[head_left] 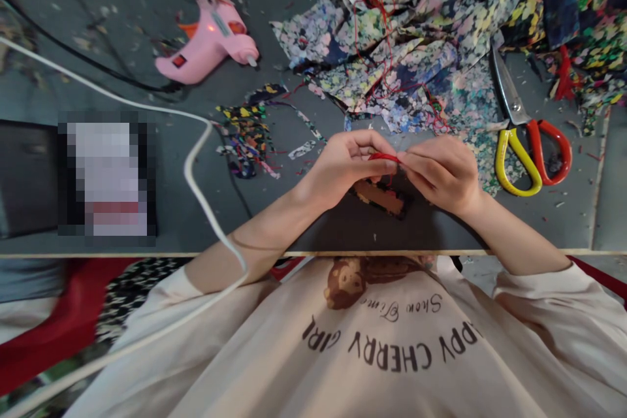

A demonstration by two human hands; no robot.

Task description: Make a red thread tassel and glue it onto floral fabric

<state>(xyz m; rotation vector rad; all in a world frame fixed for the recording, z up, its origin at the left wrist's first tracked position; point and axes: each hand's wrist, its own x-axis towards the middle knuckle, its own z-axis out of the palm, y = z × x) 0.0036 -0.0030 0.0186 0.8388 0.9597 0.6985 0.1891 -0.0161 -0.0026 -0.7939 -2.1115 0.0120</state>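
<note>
Red thread (383, 157) runs between my two hands above the table's front part. My left hand (350, 160) is closed, with the thread pinched between thumb and fingers. Just right of it, my right hand (443, 173) pinches the same thread at its fingertips, close to the left thumb. Below the hands lies a small brown piece with a dark patterned edge (379, 197), partly in shadow. A strand of red hangs down toward it; whether they are joined I cannot tell.
Scissors with yellow and red handles (519, 111) lie at the right. Floral fabric scraps (416, 46) with tangled red threads fill the back. A pink glue gun (210, 39) lies back left. A white cable (196, 176) crosses the left side, near a blurred-out rectangular object (108, 176).
</note>
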